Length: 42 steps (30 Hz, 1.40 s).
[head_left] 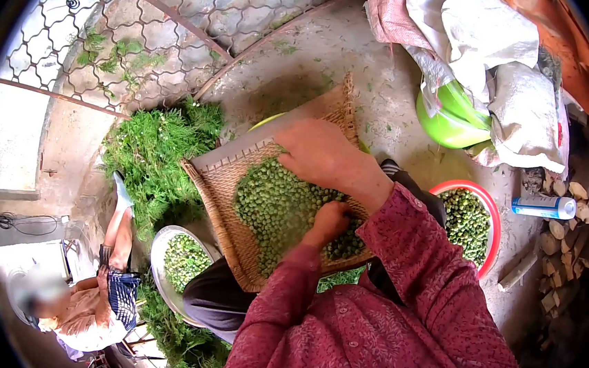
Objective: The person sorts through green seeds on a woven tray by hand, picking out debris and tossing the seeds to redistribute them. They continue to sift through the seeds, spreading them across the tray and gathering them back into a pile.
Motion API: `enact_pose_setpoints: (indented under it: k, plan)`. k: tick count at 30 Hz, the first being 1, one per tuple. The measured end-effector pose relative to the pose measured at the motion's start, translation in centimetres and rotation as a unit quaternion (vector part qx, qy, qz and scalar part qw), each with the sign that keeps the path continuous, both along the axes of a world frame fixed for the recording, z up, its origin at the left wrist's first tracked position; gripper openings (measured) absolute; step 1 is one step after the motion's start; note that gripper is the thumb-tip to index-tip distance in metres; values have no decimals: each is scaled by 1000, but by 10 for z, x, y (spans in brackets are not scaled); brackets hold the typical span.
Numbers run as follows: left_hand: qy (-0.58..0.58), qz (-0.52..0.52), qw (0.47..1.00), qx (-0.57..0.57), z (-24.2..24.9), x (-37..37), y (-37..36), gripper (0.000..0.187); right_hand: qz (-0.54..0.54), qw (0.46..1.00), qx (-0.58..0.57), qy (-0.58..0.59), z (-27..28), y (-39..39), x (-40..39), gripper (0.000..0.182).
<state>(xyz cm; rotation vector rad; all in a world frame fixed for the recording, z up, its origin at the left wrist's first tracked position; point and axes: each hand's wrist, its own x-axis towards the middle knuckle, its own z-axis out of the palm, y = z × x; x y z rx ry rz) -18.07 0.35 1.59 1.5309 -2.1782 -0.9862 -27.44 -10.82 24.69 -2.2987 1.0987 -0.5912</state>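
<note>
A woven basket tray (219, 223) tilts across my lap, holding a heap of small round green pods or seeds (265, 202). My left hand (331, 221) rests low over the heap, its fingers curled into a closed shape; whatever they hold is hidden. Darker green pieces (346, 243) lie beside that hand. Above the far part of the heap is my right hand (318, 151), close to the tray's far edge. Motion smears its fingers, so their closure does not show. Both arms wear red patterned sleeves.
Uprooted green plants (162, 153) lie to the left. A metal bowl (163, 267) and a red-rimmed basin (493, 227) hold more green pieces. A lime-green tub (452, 117), white sacks (490, 33), a can (543, 206) and firewood (566, 254) stand right. Another person (95, 300) sits left.
</note>
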Motion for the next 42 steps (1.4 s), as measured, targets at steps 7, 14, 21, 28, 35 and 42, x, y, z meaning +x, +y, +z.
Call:
enact_pose_setpoints:
  k: [7, 14, 21, 28, 35, 42]
  plan:
    - [299, 211, 836, 409, 38, 49, 12, 7, 8, 999, -14, -30, 1, 2, -4, 22]
    - [570, 272, 646, 428, 70, 41, 7, 6, -21, 998, -47, -45, 4, 3, -2, 15]
    - [181, 159, 962, 130, 11, 8, -12, 12, 3, 1000, -17, -12, 5, 1, -3, 22]
    - [-167, 32, 985, 29, 10, -7, -14, 20, 0, 1000, -13, -6, 7, 1, -5, 23]
    - [-94, 50, 993, 47, 1, 5, -11, 13, 1, 1000, 1, -18, 7, 1, -2, 22]
    - [366, 233, 781, 449, 42, 63, 2, 6, 6, 1000, -16, -10, -1, -4, 2, 20]
